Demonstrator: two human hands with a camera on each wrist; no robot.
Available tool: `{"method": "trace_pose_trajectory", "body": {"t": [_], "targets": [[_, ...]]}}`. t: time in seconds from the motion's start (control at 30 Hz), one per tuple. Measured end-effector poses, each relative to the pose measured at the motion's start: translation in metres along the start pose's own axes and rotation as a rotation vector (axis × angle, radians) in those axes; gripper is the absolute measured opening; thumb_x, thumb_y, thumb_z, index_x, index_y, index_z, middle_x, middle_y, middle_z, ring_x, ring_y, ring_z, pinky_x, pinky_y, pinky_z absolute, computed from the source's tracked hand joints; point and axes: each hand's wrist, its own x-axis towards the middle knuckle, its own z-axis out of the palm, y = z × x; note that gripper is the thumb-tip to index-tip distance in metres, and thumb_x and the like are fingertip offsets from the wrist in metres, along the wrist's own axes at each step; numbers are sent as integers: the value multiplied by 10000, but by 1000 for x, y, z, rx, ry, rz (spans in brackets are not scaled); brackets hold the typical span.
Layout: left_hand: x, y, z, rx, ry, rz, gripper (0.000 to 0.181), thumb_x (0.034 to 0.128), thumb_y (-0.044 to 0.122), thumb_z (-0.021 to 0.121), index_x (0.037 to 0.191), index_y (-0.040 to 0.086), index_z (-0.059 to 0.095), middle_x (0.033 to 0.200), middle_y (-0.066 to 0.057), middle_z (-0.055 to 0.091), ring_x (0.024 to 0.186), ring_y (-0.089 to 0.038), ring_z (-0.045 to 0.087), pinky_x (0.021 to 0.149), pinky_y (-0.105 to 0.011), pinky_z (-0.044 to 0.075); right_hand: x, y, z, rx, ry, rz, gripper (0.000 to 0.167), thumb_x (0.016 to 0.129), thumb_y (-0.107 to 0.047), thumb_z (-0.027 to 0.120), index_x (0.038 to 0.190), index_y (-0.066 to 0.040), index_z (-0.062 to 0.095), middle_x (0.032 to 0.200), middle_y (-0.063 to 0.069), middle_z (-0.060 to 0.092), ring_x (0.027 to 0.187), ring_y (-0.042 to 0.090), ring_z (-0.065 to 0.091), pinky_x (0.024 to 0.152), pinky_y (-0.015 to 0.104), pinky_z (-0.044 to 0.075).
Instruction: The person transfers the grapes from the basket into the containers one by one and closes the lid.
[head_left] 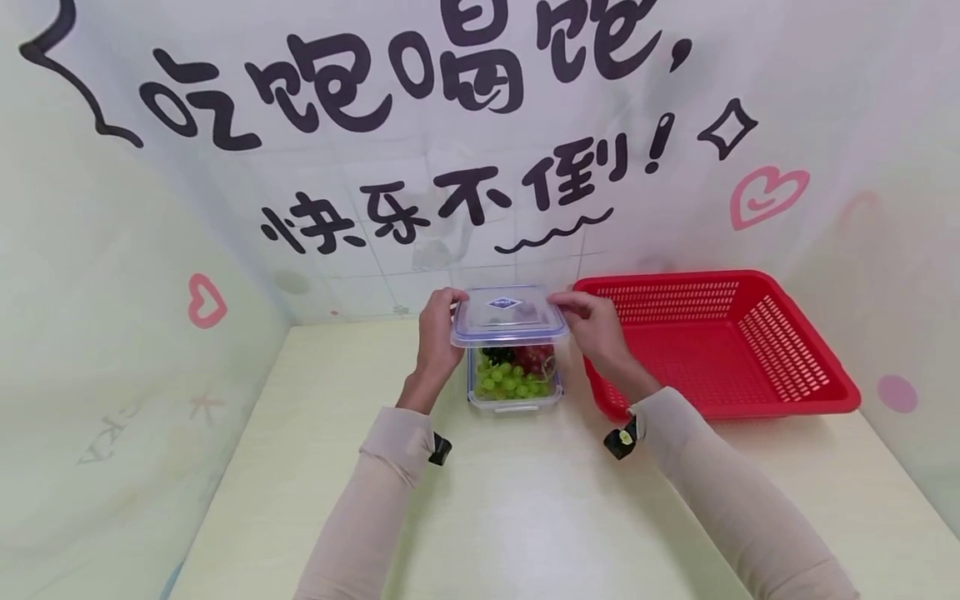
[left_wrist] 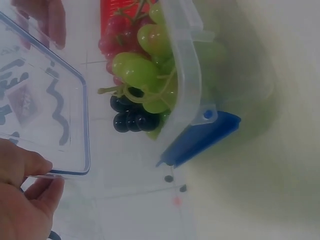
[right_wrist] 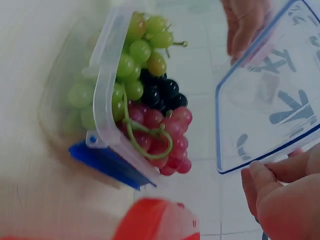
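My left hand point(head_left: 441, 333) and right hand point(head_left: 596, 329) hold a clear, blue-rimmed lid point(head_left: 510, 312) by its two opposite sides. In the left wrist view, the left thumb and fingers point(left_wrist: 42, 197) pinch its edge; the right wrist view shows the right fingers point(right_wrist: 265, 175) doing likewise. Below the lid, apart from it, stands a clear plastic food container point(head_left: 515, 403) with blue side clips point(left_wrist: 202, 137). Inside lie green grapes point(head_left: 510, 382), red grapes point(right_wrist: 172, 137) and black grapes point(right_wrist: 162, 92), some heaped above the rim.
To the right of the container a red perforated plastic basket point(head_left: 697, 350) sits on the pale table point(head_left: 510, 508). Behind stands a white wall covering point(head_left: 420, 167) with black lettering, and side walls enclose the table at left and right.
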Motion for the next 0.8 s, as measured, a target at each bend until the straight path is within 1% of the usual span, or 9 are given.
{"method": "trace_pose_trajectory", "body": {"t": [0.1, 0.23, 0.3, 0.33, 0.37, 0.47, 0.57, 0.7, 0.8], "targets": [[-1, -3, 2, 4, -42, -29, 312, 864, -150, 571, 1156, -54, 625, 1158, -213, 586, 1054, -323, 581, 935, -398, 535, -1, -4, 1, 177, -3, 110, 327, 1025, -41, 476, 1294, -60, 661, 1375, 111, 563, 1206, 265, 544, 997, 319, 512], [2, -6, 9, -499, -143, -362, 244, 976, 73, 548, 1211, 10, 556, 1194, -166, 559, 1008, -230, 592, 880, -289, 556, 0, -9, 2, 318, -3, 215, 357, 1044, -169, 469, 1337, -26, 613, 1418, 112, 540, 1261, 271, 544, 1096, 375, 441], [3, -6, 13, -777, -109, -563, 245, 991, 184, 549, 1193, 52, 507, 1204, -150, 549, 997, -205, 600, 832, -244, 567, 0, -9, 4, 299, -10, 242, 382, 1039, -244, 494, 1342, -45, 614, 1396, 105, 568, 1226, 255, 565, 1090, 359, 448], [5, -6, 15, -880, -76, -649, 262, 992, 243, 552, 1179, 73, 486, 1204, -142, 546, 989, -199, 604, 804, -235, 574, 0, -9, 4, 275, -11, 251, 397, 1033, -280, 507, 1343, -59, 617, 1382, 105, 585, 1194, 247, 577, 1069, 336, 464], [6, -6, 17, -911, -69, -680, 264, 984, 249, 563, 1169, 81, 479, 1205, -144, 546, 985, -204, 606, 784, -230, 575, 1, -9, 4, 255, -9, 260, 405, 1026, -308, 520, 1340, -76, 626, 1360, 101, 604, 1157, 242, 590, 1039, 316, 480], [8, -7, 20, -867, -78, -699, 257, 975, 262, 566, 1155, 98, 482, 1204, -131, 543, 1000, -199, 600, 788, -221, 571, 3, -7, 6, 209, 3, 286, 404, 1022, -342, 517, 1305, -88, 655, 1317, 102, 633, 1090, 232, 593, 922, 256, 491], [11, -7, 23, -865, -88, -704, 247, 973, 251, 559, 1152, 100, 482, 1206, -127, 542, 1044, -226, 592, 918, -307, 555, 6, -6, 8, 180, 28, 311, 401, 1021, -362, 513, 1259, -88, 685, 1296, 89, 638, 1096, 226, 574, 856, 241, 468], [14, -11, 26, -888, -94, -691, 277, 974, 246, 551, 1182, 78, 479, 1204, -116, 528, 1070, -236, 573, 1053, -418, 475, 11, -4, 11, 124, 42, 323, 425, 1018, -404, 506, 1234, -93, 700, 1271, 88, 649, 1101, 240, 585, 872, 263, 487], [14, -17, 30, -770, -121, -625, 293, 984, 249, 529, 1201, 53, 504, 1203, -89, 508, 1091, -199, 541, 1072, -379, 450, 13, -1, 13, 84, 30, 334, 439, 1013, -415, 517, 1274, -100, 676, 1256, 93, 663, 1082, 250, 623, 925, 294, 530]]}}
